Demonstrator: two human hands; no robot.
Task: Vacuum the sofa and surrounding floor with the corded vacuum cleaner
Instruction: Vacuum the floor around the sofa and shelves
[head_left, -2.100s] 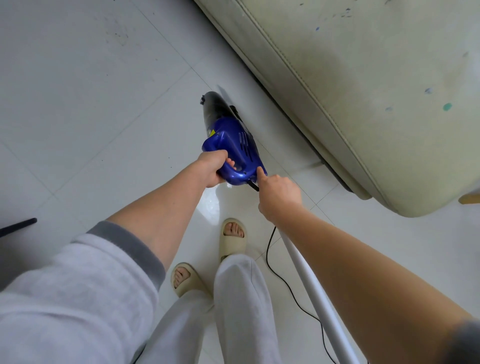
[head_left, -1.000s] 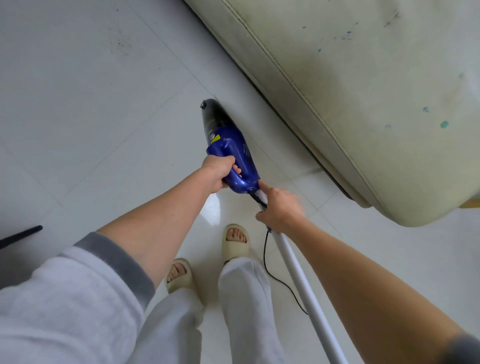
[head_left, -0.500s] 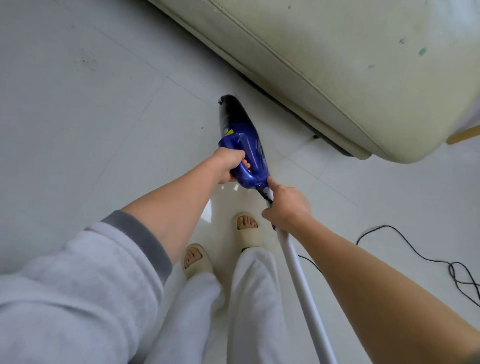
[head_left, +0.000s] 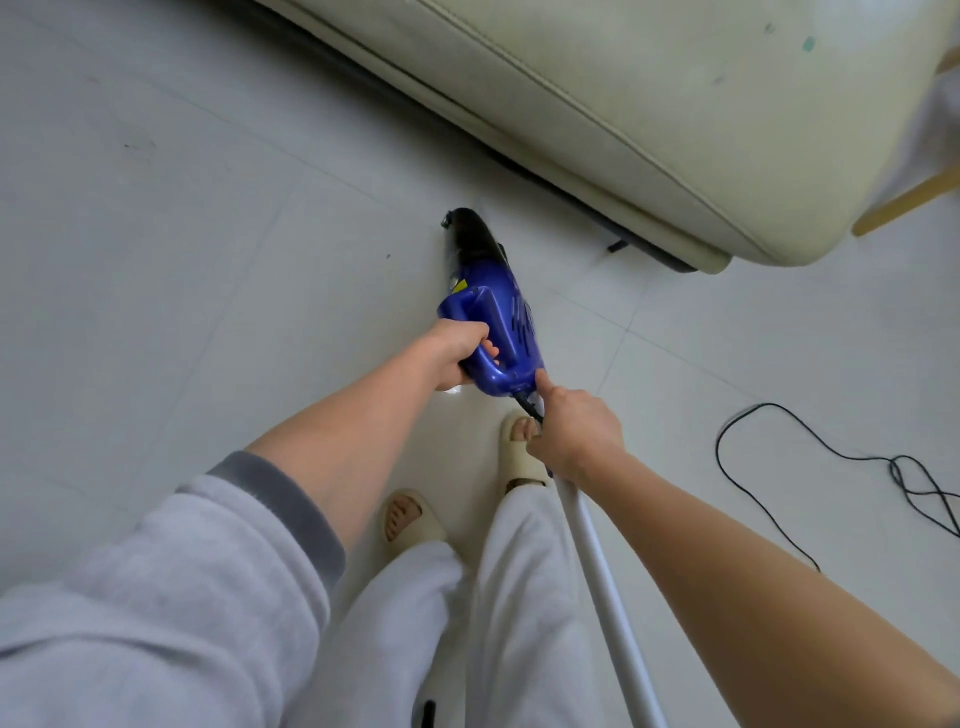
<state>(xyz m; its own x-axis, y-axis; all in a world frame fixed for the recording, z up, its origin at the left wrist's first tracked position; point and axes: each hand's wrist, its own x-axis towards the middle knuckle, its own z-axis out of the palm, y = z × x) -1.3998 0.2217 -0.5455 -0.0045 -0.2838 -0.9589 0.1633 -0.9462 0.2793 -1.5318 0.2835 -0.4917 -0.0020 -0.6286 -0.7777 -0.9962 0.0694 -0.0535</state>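
Note:
A blue hand vacuum cleaner (head_left: 501, 312) with a dark front end points down at the white tiled floor (head_left: 208, 234), a short way in front of the cream sofa (head_left: 649, 93). My left hand (head_left: 457, 353) grips its blue loop handle. My right hand (head_left: 576, 436) grips the top of the white tube (head_left: 608, 597) just behind the vacuum's body, thumb against the blue housing. The black power cord (head_left: 831, 457) leaves the vacuum's rear under my right hand and lies in loops on the floor to the right.
The sofa's lower edge and dark base run diagonally across the top. A wooden leg (head_left: 909, 202) shows at the right edge. My feet in beige slippers (head_left: 519, 447) stand right behind the vacuum. Bare tiles spread to the left.
My view has swung right, so the sofa sits higher and the looped cord has come into sight. Both hands keep their hold on the vacuum and tube.

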